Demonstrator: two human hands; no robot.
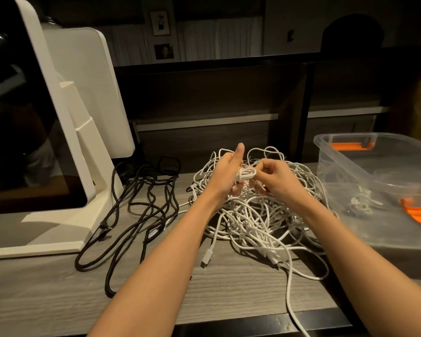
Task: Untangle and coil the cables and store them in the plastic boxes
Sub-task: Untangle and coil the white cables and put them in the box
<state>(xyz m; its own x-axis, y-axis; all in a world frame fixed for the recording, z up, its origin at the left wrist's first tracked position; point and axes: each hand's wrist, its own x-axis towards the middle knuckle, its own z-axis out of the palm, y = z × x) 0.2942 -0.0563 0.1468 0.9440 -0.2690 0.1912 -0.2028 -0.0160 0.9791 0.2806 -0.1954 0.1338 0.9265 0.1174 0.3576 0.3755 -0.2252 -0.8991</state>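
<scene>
The left hand [229, 171] grips a small white cable coil [246, 174] above the white tangle [255, 215] on the table [58, 300]; the right hand [275, 177] pinches its loose tail. The clear plastic box [374, 190] (some coils inside) lies right, nearer the right hand.

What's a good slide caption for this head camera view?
Both hands wind a small white cable coil above the tangled white cable pile, beside a clear plastic box.

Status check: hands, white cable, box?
Left hand grips small white cable coil; right hand pinches its end. Tangled white cable pile underneath. Clear plastic box open, right.
</scene>
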